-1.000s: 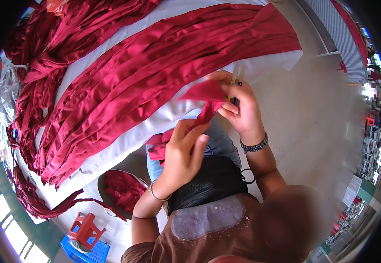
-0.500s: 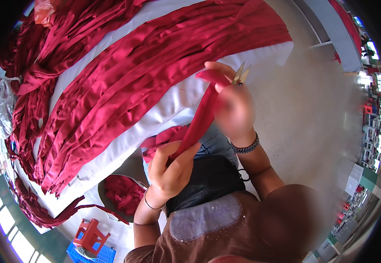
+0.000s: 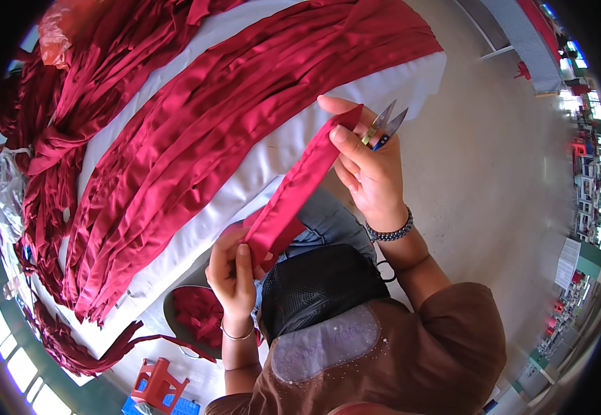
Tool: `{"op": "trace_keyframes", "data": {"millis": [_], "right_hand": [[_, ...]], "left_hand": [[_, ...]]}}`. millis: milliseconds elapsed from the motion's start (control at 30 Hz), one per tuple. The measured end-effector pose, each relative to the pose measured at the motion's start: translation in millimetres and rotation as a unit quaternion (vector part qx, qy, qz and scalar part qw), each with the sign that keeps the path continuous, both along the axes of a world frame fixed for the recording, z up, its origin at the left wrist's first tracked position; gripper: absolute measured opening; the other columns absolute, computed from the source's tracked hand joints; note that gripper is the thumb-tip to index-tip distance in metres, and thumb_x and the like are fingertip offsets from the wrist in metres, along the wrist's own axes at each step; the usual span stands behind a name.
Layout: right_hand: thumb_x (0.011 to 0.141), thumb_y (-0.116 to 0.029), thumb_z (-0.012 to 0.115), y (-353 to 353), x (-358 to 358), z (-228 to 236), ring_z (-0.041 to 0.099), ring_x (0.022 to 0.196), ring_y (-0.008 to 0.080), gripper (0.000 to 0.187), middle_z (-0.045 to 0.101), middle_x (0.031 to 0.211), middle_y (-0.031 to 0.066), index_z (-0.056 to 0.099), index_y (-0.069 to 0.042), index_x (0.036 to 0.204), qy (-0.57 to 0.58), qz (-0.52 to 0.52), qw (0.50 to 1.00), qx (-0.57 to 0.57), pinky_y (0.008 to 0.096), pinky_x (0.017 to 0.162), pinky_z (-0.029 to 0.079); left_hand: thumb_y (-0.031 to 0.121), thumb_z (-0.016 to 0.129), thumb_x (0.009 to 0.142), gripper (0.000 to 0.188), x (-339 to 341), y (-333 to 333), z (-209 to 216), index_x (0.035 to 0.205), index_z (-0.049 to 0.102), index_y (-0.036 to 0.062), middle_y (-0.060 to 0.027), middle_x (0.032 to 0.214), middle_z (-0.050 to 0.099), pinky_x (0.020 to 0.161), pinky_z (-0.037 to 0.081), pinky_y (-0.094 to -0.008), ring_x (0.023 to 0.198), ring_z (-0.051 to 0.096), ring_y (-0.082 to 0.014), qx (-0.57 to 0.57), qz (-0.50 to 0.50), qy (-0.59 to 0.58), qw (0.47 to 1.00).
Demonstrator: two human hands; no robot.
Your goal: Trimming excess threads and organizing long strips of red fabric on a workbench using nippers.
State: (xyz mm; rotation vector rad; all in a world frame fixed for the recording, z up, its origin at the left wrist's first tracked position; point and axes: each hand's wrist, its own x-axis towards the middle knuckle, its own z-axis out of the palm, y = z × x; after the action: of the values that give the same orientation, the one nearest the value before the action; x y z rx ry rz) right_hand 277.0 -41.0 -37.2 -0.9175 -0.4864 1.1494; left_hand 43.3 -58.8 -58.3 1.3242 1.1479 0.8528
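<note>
At the far left, a clear plastic bag (image 3: pixel 8 197) hangs beside bunched dark red cloth (image 3: pixel 44 211). Next, low down, come a red stool (image 3: pixel 161 382) and a bin (image 3: pixel 170 315) with red cloth inside. Above them, long gathered red lengths (image 3: pixel 197 145) lie across a white-covered counter (image 3: pixel 239 178).

Near the centre, the left hand (image 3: pixel 231 270) has thumb and finger clamped on the lower end of a red strip (image 3: pixel 295 188). The strip slants up to the right, over the person's lap, fairly straight. The right hand (image 3: pixel 370 159) pinches its upper end; small snips (image 3: pixel 385 126) also sit in that hand, blades parted and pointing up, away from the strip.

For good handling, even, light tension between both pinches should hold the strip flat without stretching it. Blade tips are best angled clear of cloth and fingers. Whether the cloth on the lap belongs to this strip, I cannot tell.
</note>
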Motion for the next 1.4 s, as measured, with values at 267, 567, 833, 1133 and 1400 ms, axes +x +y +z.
{"op": "trace_keyframes", "data": {"millis": [267, 567, 833, 1133, 1400], "right_hand": [[0.083, -0.004, 0.067, -1, 2, 19, 0.035, 0.037, 0.0015, 0.036, 0.046, 0.056, -0.0065, 0.057, 0.002, 0.117, -0.117, -0.02, 0.993, 0.012, 0.0183, 0.034, 0.025], [0.081, -0.016, 0.072, 30, 112, 50, 0.034, 0.049, -0.0012, 0.017, 0.05, 0.067, -0.0086, 0.063, -0.009, 0.094, -0.141, -0.27, 0.951, 0.055, 0.0154, 0.041, 0.022], [0.097, -0.026, 0.047, 14, 302, 73, 0.041, 0.064, 0.0063, 0.039, 0.049, 0.078, 0.0015, 0.048, 0.005, 0.122, -0.204, -0.143, 0.939, 0.236, 0.0171, 0.056, 0.037], [0.071, -0.009, 0.077, 6, -32, 22, 0.059, 0.073, 0.0081, 0.035, 0.067, 0.089, 0.0031, 0.065, -0.004, 0.104, -0.353, 0.392, 0.849, 0.026, 0.0249, 0.07, 0.048], [0.074, -0.013, 0.076, 36, 107, 59, 0.054, 0.068, 0.0067, 0.027, 0.06, 0.075, -0.0009, 0.067, -0.003, 0.097, -0.536, -0.168, 0.826, -0.05, 0.0217, 0.061, 0.044]], "left_hand": [[-0.001, 0.065, 0.08, 0.013, -21, 4, -27, 0.09, 0.059, -0.0044, -0.0045, 0.071, 0.06, 0.056, 0.04, -0.0194, 0.059, 0.053, -0.0065, -0.012, -0.063, 0.029, 0.998], [0.017, 0.082, 0.064, 0.032, -75, 13, -28, 0.064, 0.057, -0.0032, -0.0051, 0.054, 0.049, 0.046, 0.031, -0.0291, 0.047, 0.045, -0.0146, 0.084, -0.19, -0.042, 0.977], [0.006, 0.066, 0.082, 0.013, -85, 18, -1, 0.078, 0.061, -0.0053, -0.002, 0.057, 0.056, 0.045, 0.041, -0.0194, 0.051, 0.055, -0.0074, -0.096, -0.157, -0.084, 0.979], [0.034, 0.036, 0.1, 0.044, -9, 45, 45, 0.094, 0.055, -0.0055, -0.0054, 0.06, 0.057, 0.047, 0.042, -0.0224, 0.048, 0.052, -0.0101, -0.086, -0.225, -0.198, 0.95], [0.014, 0.078, 0.075, 0.036, -66, 40, 13, 0.096, 0.054, -0.0035, -0.0019, 0.072, 0.058, 0.054, 0.041, -0.0195, 0.062, 0.053, -0.0048, -0.14, -0.258, -0.103, 0.95]]}}
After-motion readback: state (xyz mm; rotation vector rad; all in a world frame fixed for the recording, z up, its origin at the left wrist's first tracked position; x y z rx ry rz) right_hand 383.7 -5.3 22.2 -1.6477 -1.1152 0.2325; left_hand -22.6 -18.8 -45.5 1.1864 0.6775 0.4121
